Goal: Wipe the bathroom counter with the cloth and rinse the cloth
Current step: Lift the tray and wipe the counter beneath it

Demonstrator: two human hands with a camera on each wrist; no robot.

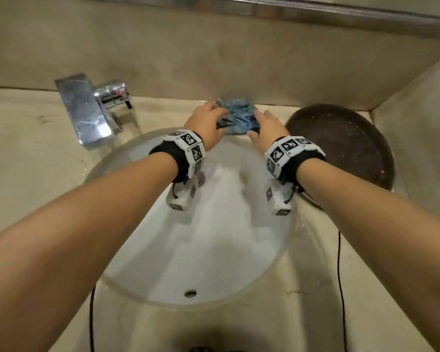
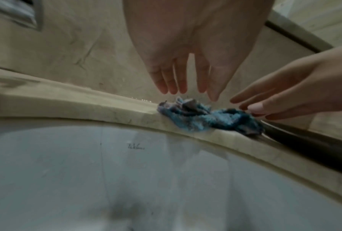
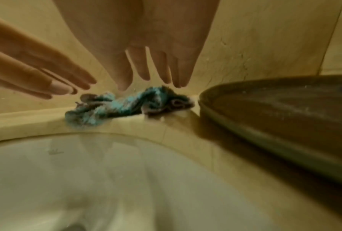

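Observation:
A crumpled blue cloth (image 1: 239,115) lies on the beige counter (image 1: 36,153) behind the sink basin (image 1: 214,237), against the back wall. My left hand (image 1: 211,120) reaches over its left side and my right hand (image 1: 264,125) over its right side. In the left wrist view the left hand's fingers (image 2: 178,78) are straight, with the tips just above the cloth (image 2: 205,118). The right wrist view shows the right hand's fingers (image 3: 142,67) straight too, just over the cloth (image 3: 122,106). Neither hand grips it.
A chrome faucet (image 1: 87,110) stands at the back left of the basin, with no water running. A round dark brown tray (image 1: 346,148) sits on the counter right beside the cloth. The drain hole (image 1: 190,293) is near me. The side wall closes off the right.

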